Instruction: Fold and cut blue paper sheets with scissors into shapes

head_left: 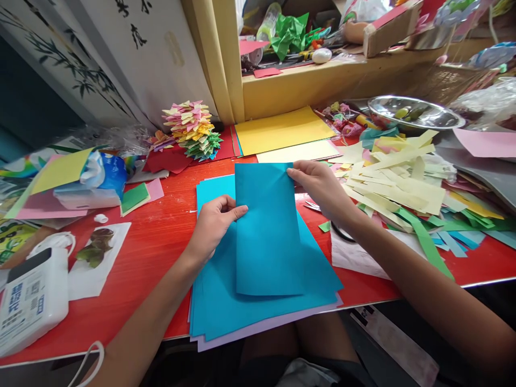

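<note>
Together, left fingers [237,214], right fingers [299,175] pinch blue sheet [268,236] over red table [157,236]; cluttered ledge [290,97] behind.

My left hand [215,223] pinches the left edge of the blue sheet [266,231], thumb lying across its front, fingers curled. My right hand [318,188] grips its top right corner between thumb and fingers, higher than the left. My bare forearms slant up from below the sheet, one either side; my thighs [302,341] show beneath it.
</note>
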{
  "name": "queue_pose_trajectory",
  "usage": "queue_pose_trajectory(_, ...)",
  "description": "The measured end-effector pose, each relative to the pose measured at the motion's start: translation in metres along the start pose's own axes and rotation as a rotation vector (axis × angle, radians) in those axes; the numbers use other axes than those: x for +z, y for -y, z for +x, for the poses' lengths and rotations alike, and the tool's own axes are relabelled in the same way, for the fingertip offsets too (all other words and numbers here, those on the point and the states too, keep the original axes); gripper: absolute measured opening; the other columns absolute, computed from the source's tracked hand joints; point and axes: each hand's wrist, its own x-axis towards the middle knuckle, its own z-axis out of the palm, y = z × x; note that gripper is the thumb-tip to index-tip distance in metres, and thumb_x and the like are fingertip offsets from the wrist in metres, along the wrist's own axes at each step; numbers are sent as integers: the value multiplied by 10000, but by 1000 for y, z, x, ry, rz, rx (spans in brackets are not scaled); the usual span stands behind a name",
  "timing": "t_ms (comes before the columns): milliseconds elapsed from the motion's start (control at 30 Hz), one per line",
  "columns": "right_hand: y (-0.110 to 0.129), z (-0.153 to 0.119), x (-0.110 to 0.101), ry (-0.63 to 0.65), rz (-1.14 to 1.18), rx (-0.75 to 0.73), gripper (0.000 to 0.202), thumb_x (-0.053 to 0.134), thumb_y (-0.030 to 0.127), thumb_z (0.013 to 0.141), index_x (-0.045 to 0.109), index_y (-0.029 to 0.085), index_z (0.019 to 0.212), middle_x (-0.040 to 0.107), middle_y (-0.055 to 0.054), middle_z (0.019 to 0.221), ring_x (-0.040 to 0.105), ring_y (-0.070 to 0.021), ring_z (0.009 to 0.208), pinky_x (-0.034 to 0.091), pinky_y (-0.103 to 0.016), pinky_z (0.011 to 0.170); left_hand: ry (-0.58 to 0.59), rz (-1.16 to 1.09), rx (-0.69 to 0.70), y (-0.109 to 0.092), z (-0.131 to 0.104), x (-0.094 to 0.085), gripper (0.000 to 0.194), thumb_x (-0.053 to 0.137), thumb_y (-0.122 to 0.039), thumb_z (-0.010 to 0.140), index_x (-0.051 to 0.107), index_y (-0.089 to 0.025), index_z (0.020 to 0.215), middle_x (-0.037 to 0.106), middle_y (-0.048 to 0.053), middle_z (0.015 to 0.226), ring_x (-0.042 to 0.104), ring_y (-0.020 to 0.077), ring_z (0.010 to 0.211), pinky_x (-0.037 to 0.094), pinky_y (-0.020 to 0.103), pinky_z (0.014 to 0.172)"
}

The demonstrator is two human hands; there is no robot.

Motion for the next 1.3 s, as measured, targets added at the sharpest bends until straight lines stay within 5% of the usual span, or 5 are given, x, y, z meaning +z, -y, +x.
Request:
queue_pose_trajectory(200,27,18,9,-1,-610,-409,391,640,274,771,541,175,1136,612,-109,1120,537,-258,1058,360,-420,931,44,-61,-62,-2,1,0,291,731,-360,633,521,-162,594,471,-28,599,416,103,588,322,231,544)
queue_pose_trajectory(300,40,36,31,266,-842,-461,206,648,301,774,634,172,933,654,-74,886,574,-245,883,362,-398,858,40,-61,-39,-1,2,-1,294,735,-358,631,522,-161,582,449,-35,585,393,97,577,299,233,537)
queue_pose_trajectory(400,47,53,50,312,-848,-394,179,608,301,806,623,166,689,573,-35,646,507,-164,634,340,-287,616,7,-89,4,2,4,-2,285,727,-348,647,518,-165,586,446,-37,599,392,99,594,307,235,560)
queue_pose_trajectory(900,66,110,32,-69,-835,-451,276,614,237,783,539,159,529,414,-11,518,444,-148,600,274,-300,610,-41,-240,47,1,0,0,241,722,-310,666,536,-163,618,459,-36,639,401,95,637,334,226,618)
queue_pose_trajectory(1300,63,124,12,-254,-999,-396,206,591,297,833,691,165,710,632,-63,697,540,-193,705,320,-326,654,-50,-213,10,4,1,-2,209,694,-320,698,576,-153,652,540,-17,647,478,108,642,389,250,655)
